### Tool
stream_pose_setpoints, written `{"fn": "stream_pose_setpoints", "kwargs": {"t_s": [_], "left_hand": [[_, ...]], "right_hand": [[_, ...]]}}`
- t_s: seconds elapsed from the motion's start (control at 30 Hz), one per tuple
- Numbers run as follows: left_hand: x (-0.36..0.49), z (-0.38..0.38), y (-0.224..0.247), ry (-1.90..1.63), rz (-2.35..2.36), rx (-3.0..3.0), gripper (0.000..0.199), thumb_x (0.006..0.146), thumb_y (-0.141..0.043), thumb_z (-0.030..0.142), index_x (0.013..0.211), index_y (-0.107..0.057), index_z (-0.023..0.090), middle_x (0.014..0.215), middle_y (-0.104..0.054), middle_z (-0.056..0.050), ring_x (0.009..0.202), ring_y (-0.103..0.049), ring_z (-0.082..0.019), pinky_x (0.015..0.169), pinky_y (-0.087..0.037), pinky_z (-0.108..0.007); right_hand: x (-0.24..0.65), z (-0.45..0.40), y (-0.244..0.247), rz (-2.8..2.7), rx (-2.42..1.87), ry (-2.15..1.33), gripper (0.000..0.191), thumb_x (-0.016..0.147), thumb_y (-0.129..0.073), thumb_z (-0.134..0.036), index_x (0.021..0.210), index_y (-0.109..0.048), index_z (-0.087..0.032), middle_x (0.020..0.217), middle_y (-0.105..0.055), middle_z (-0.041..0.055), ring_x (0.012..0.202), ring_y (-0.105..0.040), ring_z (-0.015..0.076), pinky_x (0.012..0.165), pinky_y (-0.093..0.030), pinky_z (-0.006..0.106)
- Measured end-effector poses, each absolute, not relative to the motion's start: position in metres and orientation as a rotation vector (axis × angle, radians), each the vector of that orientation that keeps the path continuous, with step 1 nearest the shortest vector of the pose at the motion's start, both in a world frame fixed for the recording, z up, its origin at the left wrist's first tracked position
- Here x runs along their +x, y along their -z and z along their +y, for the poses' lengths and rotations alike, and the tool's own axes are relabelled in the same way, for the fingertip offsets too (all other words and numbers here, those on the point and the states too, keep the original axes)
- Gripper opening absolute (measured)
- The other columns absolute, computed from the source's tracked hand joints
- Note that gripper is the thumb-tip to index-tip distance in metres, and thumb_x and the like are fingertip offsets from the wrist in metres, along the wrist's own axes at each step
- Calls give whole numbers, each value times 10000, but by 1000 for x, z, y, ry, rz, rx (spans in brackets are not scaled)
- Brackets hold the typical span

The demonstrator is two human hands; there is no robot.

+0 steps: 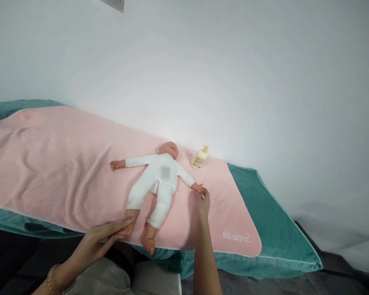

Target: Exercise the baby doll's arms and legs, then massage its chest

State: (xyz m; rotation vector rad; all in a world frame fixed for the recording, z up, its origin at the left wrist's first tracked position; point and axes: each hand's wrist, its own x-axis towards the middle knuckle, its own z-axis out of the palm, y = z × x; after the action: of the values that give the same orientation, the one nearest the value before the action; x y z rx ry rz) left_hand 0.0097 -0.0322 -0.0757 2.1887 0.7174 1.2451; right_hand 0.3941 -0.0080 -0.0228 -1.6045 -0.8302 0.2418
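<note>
A baby doll [162, 172] with a white cloth body lies on its back on a pink blanket [95, 196], arms spread and head toward the wall. My left hand [100, 239], with a beaded bracelet on its wrist, holds the doll's foot [126, 229] on the left between thumb and fingers. On the other side my right hand [202, 201] pinches the doll's small hand [198, 188] at the fingertips. A cream pump bottle [199, 158] stands upright near the doll's head, apart from both my hands.
Under the blanket a green cover [264, 205] spreads over the bed, showing at its right end and front edge. A white wall [184, 73] rises directly behind. My lap [153, 278] is close to the front edge.
</note>
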Motion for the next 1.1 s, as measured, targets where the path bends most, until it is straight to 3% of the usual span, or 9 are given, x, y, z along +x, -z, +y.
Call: {"fn": "stream_pose_setpoints", "kwargs": {"t_s": [0.17,0.3,0.47,0.63,0.8,0.93,1.1], "left_hand": [[22,-15,47,-1328,774,2073,335,906,-612,263,1233,-684,280,1196,-709,-14,1028,-711,-215,866,-588,-256],[38,5,26,-1335,803,1875,315,915,-605,314,1209,-687,235,1227,-696,-55,912,-739,-217,762,-622,-292],[65,30,11,-1340,834,1693,380,896,-624,393,1208,-677,183,1192,-710,-100,685,-723,-184,761,-607,-359],[90,47,0,-1323,827,1566,487,857,-647,472,1216,-677,146,1161,-719,-128,720,-731,-214,710,-601,-348],[101,53,-8,-1276,808,1497,559,804,-691,511,1219,-680,135,1163,-714,-141,714,-735,-232,647,-602,-341],[97,44,-4,-1261,798,1512,495,838,-674,458,1224,-679,148,1179,-710,-130,698,-727,-202,664,-598,-320],[80,15,15,-1289,774,1567,364,880,-651,383,1193,-704,203,1194,-706,-101,625,-702,-163,640,-606,-304]], "right_hand": [[371,-1,8,-783,-1578,-288,624,803,-590,-405,1350,-522,-111,1344,-583,157,1070,-648,241,844,-534,310],[344,12,-12,-888,-1487,-245,485,861,-577,-433,1263,-603,-164,1269,-613,130,1010,-646,216,860,-524,332],[307,26,-15,-1226,-1407,-151,348,903,-527,-301,1211,-657,-206,1172,-585,101,911,-633,163,801,-544,300],[282,35,0,-1544,-1371,-111,363,922,-470,-175,1230,-651,-240,1193,-566,91,1035,-626,170,927,-527,305],[280,37,1,-1625,-1408,-125,395,904,-451,-131,1236,-645,-219,1174,-568,98,1007,-631,176,925,-528,317],[290,34,-4,-1536,-1373,-177,382,880,-485,-156,1218,-652,-221,1193,-557,100,1040,-618,179,908,-529,309],[318,26,-13,-1157,-1411,-200,360,882,-524,-309,1198,-639,-178,1183,-579,113,951,-631,180,796,-535,293]]}}
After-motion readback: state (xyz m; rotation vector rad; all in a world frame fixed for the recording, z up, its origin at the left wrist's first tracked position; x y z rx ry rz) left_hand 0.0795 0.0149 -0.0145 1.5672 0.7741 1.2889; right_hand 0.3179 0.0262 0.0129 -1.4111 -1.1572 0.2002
